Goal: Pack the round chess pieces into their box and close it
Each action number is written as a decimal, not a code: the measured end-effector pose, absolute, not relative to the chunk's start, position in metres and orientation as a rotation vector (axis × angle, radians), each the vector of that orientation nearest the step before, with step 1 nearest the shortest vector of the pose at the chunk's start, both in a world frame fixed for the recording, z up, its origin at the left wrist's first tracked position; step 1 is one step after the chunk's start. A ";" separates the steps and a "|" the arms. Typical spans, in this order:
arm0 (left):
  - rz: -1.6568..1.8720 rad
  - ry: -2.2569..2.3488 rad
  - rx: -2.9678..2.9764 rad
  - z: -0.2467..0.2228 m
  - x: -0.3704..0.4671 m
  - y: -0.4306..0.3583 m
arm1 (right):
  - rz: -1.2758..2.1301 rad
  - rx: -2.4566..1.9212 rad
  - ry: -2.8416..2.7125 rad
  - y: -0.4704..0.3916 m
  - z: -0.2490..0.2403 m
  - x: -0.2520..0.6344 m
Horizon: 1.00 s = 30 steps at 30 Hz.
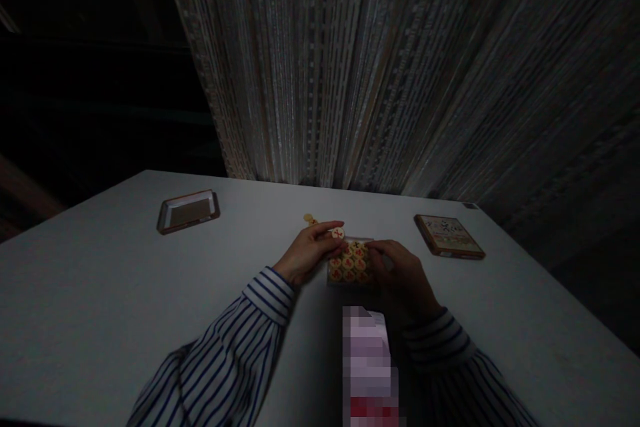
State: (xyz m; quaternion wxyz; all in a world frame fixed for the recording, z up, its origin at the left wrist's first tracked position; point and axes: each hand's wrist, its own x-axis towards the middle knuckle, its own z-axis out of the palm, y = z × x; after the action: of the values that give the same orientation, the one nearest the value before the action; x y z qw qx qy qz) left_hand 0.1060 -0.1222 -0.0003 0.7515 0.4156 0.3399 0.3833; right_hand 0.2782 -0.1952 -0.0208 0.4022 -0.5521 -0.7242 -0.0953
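My left hand [313,248] pinches a round Chinese chess piece [338,233] with a red character between thumb and fingers. It hovers at the upper left of a clear tray [350,284], where round pieces [348,263] lie in rows, most with red characters and one with a dark one. At the tray's right side my right hand [403,273] has its fingers curled in, the tips at the top right pieces. Whatever lies between those fingers is hidden. A few loose pieces [311,219] lie on the table behind my left hand.
All of this is on a white table [240,340]. An open, shallow box part [189,211] lies at the left, and a flat printed box or lid [449,236] at the right. A striped curtain [320,67] hangs behind the far edge. The light is dim.
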 end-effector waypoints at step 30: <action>0.856 0.812 0.956 -0.027 0.108 -0.136 | -0.180 -1.420 -1.819 -0.200 -0.027 0.273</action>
State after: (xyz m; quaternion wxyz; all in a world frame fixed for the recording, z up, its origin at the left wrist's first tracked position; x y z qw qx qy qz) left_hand 0.1076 -0.1358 -0.0271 0.7254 0.4334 0.3680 0.3880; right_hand 0.2729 -0.2004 -0.0270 0.4018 -0.5618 -0.7196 -0.0711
